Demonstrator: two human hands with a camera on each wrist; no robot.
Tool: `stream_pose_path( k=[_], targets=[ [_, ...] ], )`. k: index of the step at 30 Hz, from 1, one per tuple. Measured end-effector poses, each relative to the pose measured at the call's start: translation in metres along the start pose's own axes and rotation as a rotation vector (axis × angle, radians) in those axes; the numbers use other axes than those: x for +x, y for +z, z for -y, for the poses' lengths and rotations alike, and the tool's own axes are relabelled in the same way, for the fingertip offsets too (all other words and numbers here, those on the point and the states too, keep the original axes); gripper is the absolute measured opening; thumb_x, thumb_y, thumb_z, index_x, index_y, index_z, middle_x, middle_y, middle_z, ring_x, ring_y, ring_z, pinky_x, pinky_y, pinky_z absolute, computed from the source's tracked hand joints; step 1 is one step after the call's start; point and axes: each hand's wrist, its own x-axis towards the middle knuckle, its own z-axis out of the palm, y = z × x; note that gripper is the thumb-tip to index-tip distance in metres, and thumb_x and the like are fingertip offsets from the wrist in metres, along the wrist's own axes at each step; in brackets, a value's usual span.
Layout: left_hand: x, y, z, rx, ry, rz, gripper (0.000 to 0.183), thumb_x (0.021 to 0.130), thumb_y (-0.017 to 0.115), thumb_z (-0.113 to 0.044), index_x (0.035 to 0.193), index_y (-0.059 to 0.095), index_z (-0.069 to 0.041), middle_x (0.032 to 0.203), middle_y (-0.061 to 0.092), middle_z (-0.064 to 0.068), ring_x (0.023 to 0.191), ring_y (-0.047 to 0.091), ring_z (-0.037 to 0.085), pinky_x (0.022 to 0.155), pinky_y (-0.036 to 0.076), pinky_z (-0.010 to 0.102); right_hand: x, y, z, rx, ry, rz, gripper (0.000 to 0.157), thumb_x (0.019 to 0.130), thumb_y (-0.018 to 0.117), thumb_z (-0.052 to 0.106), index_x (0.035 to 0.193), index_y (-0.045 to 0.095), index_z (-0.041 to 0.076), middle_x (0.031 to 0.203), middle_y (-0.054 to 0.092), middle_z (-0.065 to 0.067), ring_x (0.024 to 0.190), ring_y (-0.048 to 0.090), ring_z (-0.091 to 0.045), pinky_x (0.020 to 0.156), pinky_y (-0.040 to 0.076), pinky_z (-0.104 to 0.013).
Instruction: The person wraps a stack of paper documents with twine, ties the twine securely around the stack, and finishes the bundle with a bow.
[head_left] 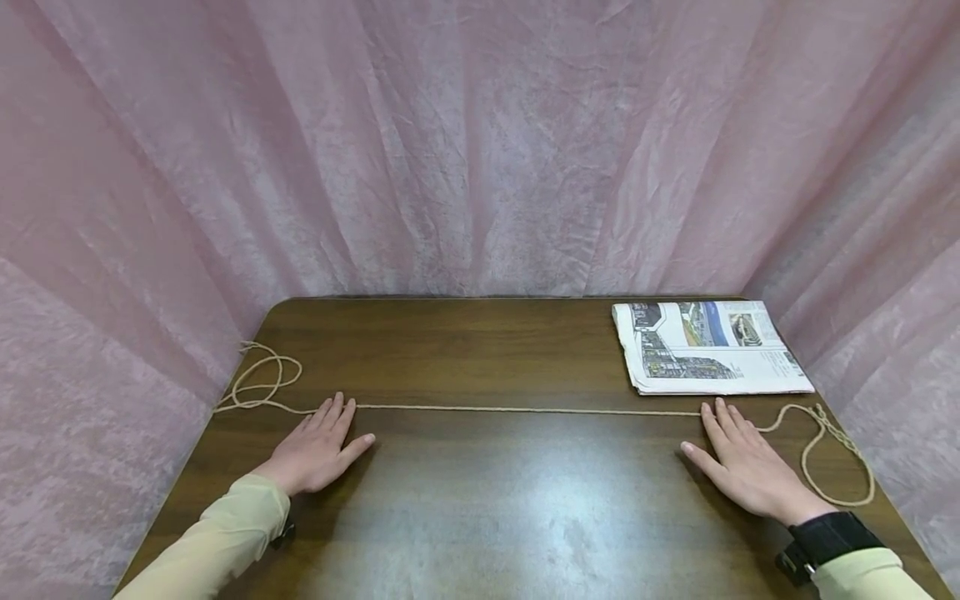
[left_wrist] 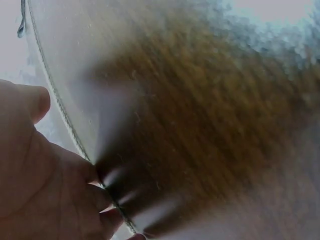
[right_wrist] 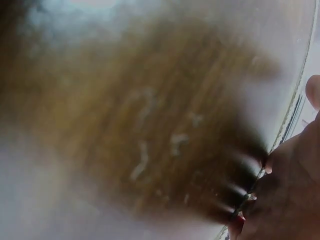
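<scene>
While rope (head_left: pixel 528 409) crosses a table (head_left: pixel 480 350), left hand (head_left: pixel 317 450), right hand (head_left: pixel 746 467) touching the rope, each grip spread (uncurled)

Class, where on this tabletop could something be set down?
Free: the near tabletop between left hand and right hand; beyond the cord, between its left loops and the folded newspaper. Crowded: the right side, where newspaper, hand and cord sit close.
</scene>
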Motion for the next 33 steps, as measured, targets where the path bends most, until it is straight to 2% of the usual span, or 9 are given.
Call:
stream_pose_path(
  k=[4,11,18,24,33],
  targets=[
    [0.004,0.002,0.002,-0.009,0.02,-0.014,0.09,0.101,0.027,-0.067,0.155,0.019,0.005,0.16,0.009,0.03,0.146,0.009,0.046,0.114,0.013,0.064,-0.002,0.001,-0.002,0.006,0.009,-0.004,0.085,0.104,0.039,0.053,0.151,0.016,-0.014,0.156,0.006,-0.038,0.144,0.004,-0.051,0.113,0.011,-0.065],
    [0.01,0.006,0.005,0.031,0.023,-0.007,0.093,0.1,0.024,-0.07,0.156,0.018,0.003,0.161,0.007,0.026,0.147,0.007,0.043,0.116,0.014,0.06,-0.005,0.0,-0.004,0.012,0.01,0.004,0.085,0.104,0.038,0.053,0.152,0.015,-0.014,0.156,0.004,-0.038,0.144,0.003,-0.05,0.113,0.01,-0.064],
    [0.003,-0.01,-0.007,0.009,0.04,-0.002,0.086,0.102,0.028,-0.065,0.156,0.023,0.002,0.159,0.011,0.031,0.145,0.009,0.048,0.114,0.016,0.062,-0.006,-0.004,-0.008,-0.005,0.024,0.006,0.086,0.104,0.039,0.053,0.151,0.015,-0.015,0.155,0.004,-0.04,0.143,0.003,-0.052,0.112,0.012,-0.066],
    [0.001,-0.008,-0.003,0.007,0.067,-0.026,0.087,0.103,0.031,-0.062,0.153,0.021,0.008,0.158,0.012,0.032,0.145,0.011,0.047,0.115,0.018,0.06,-0.007,-0.005,-0.015,0.002,0.038,0.012,0.088,0.104,0.038,0.055,0.152,0.014,-0.014,0.155,0.002,-0.04,0.144,0.001,-0.051,0.111,0.011,-0.068],
    [-0.01,-0.004,0.004,-0.021,0.046,-0.028,0.088,0.103,0.035,-0.06,0.152,0.021,0.011,0.158,0.011,0.033,0.145,0.011,0.047,0.115,0.018,0.06,0.0,-0.007,-0.012,0.017,0.02,0.034,0.089,0.103,0.039,0.057,0.152,0.014,-0.012,0.157,0.003,-0.037,0.144,0.002,-0.05,0.111,0.012,-0.068]
  ],
)
